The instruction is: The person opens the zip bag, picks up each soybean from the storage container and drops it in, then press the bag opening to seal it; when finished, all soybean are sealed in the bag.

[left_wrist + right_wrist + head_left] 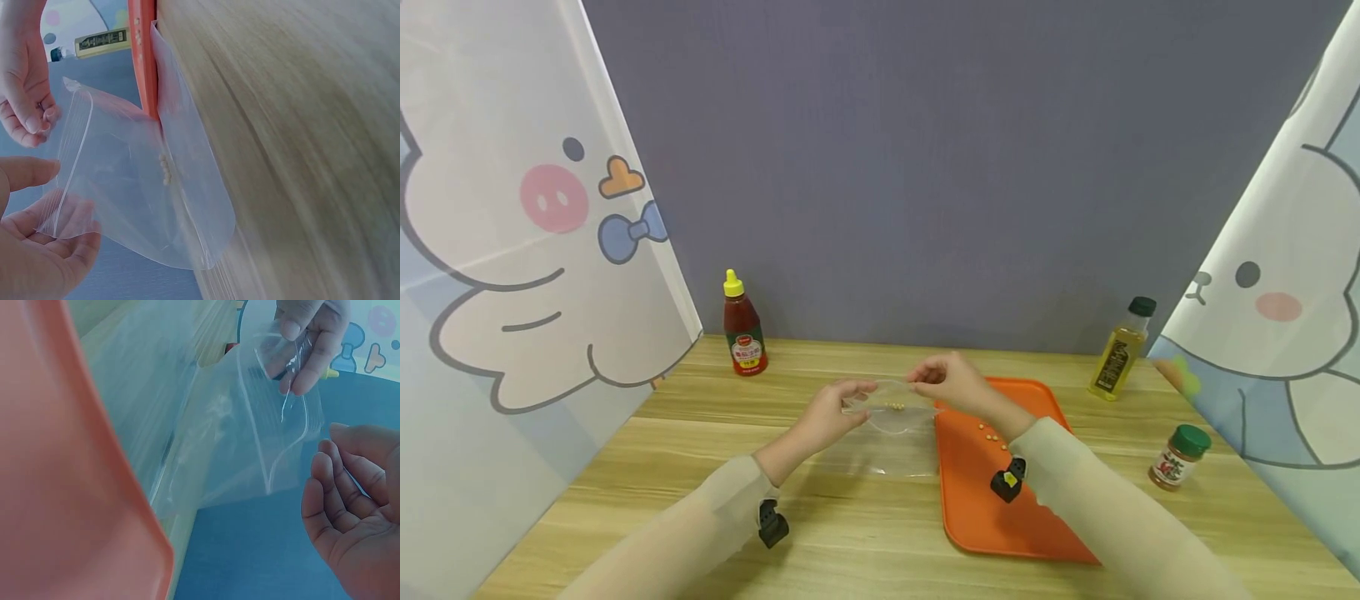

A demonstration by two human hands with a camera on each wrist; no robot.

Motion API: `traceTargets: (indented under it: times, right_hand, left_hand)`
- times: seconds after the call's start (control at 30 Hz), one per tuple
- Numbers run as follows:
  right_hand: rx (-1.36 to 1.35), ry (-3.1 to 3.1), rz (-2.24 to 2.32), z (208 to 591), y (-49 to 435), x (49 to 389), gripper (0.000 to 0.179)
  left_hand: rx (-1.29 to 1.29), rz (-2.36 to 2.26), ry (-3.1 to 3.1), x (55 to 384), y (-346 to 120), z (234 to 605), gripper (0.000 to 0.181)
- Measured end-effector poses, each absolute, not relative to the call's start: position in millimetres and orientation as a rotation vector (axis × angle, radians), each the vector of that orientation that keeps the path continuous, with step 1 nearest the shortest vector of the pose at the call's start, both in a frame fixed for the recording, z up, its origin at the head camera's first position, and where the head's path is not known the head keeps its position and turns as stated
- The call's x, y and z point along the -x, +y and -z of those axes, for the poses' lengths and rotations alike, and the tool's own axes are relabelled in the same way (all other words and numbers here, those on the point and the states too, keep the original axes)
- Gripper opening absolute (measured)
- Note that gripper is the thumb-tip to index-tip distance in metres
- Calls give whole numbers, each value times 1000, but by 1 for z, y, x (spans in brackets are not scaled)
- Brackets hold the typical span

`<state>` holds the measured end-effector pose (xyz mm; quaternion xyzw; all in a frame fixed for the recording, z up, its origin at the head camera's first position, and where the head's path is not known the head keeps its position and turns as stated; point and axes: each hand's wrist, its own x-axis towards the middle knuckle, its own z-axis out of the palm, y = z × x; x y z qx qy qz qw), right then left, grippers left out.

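My left hand (831, 414) holds a clear zip-seal plastic bag (125, 181) by one side of its mouth, thumb and fingers at the seal strip. The mouth gapes in the right wrist view. Several small pale yellow beans (165, 170) lie inside, low in the bag. My right hand (951, 386) is close beside the mouth, its fingers bent and the thumb near the fingertips. In the right wrist view those fingertips stand apart from the bag; I cannot tell whether a bean is between them.
An orange tray (985, 517) with several loose beans (992, 437) lies under my right forearm. A ketchup bottle (745, 333) stands at the back left. An oil bottle (1122, 350) and a green-lidded spice jar (1178, 458) stand right of the tray. A grey-blue panel (880, 167) rises behind the table.
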<state>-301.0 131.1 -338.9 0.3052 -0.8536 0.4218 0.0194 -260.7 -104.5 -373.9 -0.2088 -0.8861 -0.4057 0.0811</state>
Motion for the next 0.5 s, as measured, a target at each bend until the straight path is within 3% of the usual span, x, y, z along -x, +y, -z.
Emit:
traceTargets:
  times: [0.5]
  right_hand:
    - [-745,-2750,-1408,351,180,312,19]
  left_hand:
    - [622,1208,-2646,260,-105,376,41]
